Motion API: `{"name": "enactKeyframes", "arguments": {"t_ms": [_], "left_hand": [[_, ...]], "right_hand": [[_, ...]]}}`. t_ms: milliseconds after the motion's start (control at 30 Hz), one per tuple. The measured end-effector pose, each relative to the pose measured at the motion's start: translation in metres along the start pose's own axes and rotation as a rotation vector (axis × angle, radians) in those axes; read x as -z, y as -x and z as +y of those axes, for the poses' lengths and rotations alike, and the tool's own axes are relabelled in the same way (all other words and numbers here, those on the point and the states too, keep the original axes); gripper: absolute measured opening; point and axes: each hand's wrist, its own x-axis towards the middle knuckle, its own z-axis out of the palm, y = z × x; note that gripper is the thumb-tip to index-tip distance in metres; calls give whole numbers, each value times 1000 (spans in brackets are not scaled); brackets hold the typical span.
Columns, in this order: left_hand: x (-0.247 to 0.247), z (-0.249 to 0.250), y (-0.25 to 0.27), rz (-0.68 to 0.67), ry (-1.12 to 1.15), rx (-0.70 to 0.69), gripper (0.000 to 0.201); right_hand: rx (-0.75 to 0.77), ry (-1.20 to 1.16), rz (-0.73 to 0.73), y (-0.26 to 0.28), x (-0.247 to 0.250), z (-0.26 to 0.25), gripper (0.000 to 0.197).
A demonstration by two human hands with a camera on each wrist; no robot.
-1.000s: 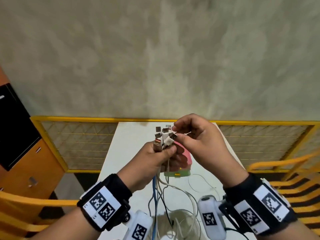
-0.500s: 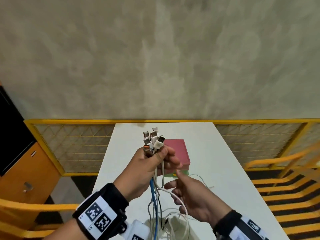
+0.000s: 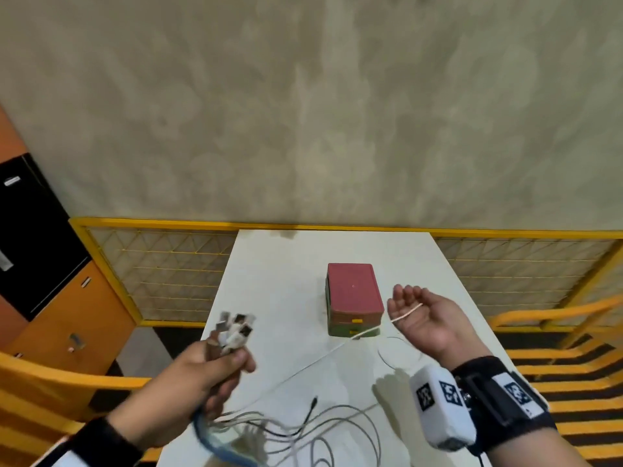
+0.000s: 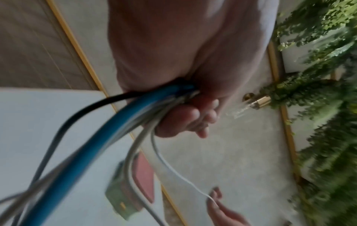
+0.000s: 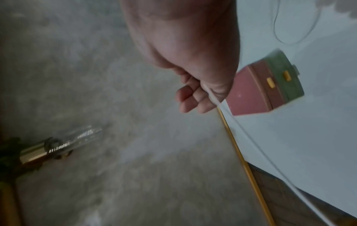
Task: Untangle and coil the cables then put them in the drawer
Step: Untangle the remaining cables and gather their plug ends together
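Item: cable bundle (image 3: pixel 232 335), plug ends gathered upright in your left hand (image 3: pixel 188 382), fist closed round it, at 7 o'clock on the white table (image 3: pixel 269 281). Tails trail loose and overlapping at 6 o'clock.

Item: one thin white cable (image 3: pixel 337 348), drawn taut from the bundle to your right hand (image 3: pixel 428 318) at 3 o'clock; it lies across the palm, fingers curled loosely, grip uncertain.

Item: small drawer box (image 3: pixel 352 291), centre, both drawers closed.

Progress: early; separating under way, nothing coiled or stowed.

Surroundings: yellow chairs (image 3: pixel 556 318) either side; the taut cable crosses the box front.
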Motion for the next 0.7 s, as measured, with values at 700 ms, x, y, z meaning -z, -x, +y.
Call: {"name": "enactKeyframes", "arguments": {"t_ms": [700], "left_hand": [[-104, 13, -66, 0, -410, -393, 13]], "right_hand": [[-211, 408, -412, 49, -25, 71, 45]]}}
